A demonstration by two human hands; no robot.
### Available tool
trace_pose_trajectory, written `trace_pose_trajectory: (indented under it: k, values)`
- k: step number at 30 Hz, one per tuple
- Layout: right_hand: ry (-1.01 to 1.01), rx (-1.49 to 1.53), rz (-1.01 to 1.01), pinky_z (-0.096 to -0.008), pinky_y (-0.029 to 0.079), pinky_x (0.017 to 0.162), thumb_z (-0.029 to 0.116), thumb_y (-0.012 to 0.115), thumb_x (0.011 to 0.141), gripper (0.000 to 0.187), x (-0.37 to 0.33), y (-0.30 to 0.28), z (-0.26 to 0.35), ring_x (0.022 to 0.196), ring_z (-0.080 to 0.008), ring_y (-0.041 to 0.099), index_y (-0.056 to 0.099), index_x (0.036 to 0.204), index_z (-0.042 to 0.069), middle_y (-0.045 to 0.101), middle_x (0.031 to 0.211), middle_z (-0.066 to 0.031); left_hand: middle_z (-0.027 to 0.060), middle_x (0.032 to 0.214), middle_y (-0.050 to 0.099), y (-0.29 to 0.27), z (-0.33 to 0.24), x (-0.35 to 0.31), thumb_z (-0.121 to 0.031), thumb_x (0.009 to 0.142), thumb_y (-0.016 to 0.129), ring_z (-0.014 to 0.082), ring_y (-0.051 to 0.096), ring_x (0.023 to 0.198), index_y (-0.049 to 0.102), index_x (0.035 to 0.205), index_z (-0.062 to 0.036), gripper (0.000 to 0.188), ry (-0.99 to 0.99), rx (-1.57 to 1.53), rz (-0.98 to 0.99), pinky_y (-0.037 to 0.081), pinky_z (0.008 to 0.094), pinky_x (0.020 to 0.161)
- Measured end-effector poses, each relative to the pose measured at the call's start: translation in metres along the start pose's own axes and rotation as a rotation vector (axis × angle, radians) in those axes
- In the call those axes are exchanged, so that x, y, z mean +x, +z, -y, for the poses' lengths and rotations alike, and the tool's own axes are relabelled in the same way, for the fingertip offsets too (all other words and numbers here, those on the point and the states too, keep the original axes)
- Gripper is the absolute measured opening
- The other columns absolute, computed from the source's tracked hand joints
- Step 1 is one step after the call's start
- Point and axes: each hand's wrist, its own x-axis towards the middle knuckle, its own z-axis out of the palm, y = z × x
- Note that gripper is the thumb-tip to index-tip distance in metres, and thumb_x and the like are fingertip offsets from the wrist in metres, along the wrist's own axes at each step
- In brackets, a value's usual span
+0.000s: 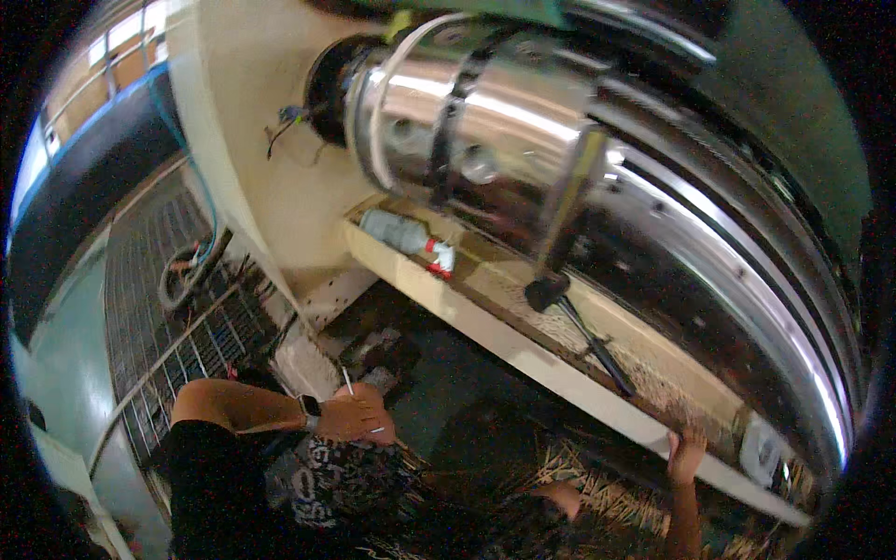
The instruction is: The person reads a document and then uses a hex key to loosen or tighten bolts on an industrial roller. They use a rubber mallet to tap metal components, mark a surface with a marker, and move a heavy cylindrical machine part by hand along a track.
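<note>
My left hand (349,420), with a watch on its wrist, rests on my bent knee. Its fingers are closed around a thin white stick (348,381), which pokes out on both sides. At the right, my right hand (689,453) grips the front rim of a long cream trough (523,353). Inside the trough lie a spray bottle (397,230) with a red and white trigger head and a black-headed mallet (546,291), its dark handle pointing toward my right hand. Above the trough is a large shiny metal cylinder (523,107) with holes and a dark band.
A cream machine wall (261,112) stands left of the cylinder. Wire mesh (201,345) and a coiled hose (177,280) are at the left. Straw-like scraps (569,467) lie under the trough. A whitish container (761,453) sits at its right end.
</note>
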Motion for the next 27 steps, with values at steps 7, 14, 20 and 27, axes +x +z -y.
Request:
trace_pose_trajectory:
  k: [7,14,20,27]
  values:
    - [0.074,0.099,0.252,-0.0387,0.043,0.062,0.016,0.050,0.089,0.029,-0.001,0.059,-0.065,0.076,-0.0282,0.051,0.047,0.111,-0.001,0.051,0.090,-0.0199,0.0077,0.083,0.051,0.015,0.094,-0.054,-0.027,0.078,0.059,0.0251,0.050,0.071,0.051,0.089,-0.0083,0.023,-1.334,2.512,-1.178,0.043,0.0402,0.063]
    - [-0.187,0.088,0.485,-0.0376,0.043,0.067,0.016,0.051,0.089,0.030,0.087,0.056,0.027,0.082,-0.0275,0.052,0.047,0.113,0.000,0.052,0.096,-0.0165,0.0073,0.087,0.053,-0.045,0.129,-0.011,-0.026,0.079,0.058,0.0246,0.053,0.077,0.054,0.093,-0.0077,0.023,-1.856,2.262,-1.291,0.043,0.0402,0.065]
    - [-0.407,0.182,0.820,-0.0367,0.044,0.071,0.016,0.051,0.088,0.030,0.118,0.025,0.144,0.087,-0.0269,0.053,0.048,0.115,0.001,0.052,0.102,-0.0136,0.0127,0.102,0.052,-0.150,0.197,0.000,-0.034,0.081,0.051,0.0294,0.053,0.099,0.057,0.097,-0.0046,0.034,-2.096,2.772,-2.496,0.042,0.0506,0.087]
    - [-0.411,0.359,1.296,-0.0356,0.045,0.077,0.016,0.052,0.088,0.032,0.100,-0.080,0.213,0.094,-0.0262,0.054,0.049,0.117,0.003,0.054,0.109,-0.0103,0.0145,0.086,0.052,-0.170,0.203,-0.045,-0.027,0.085,0.047,0.0311,0.051,0.084,0.051,0.105,-0.0039,0.030,-1.428,3.132,-2.718,0.042,0.0487,0.075]
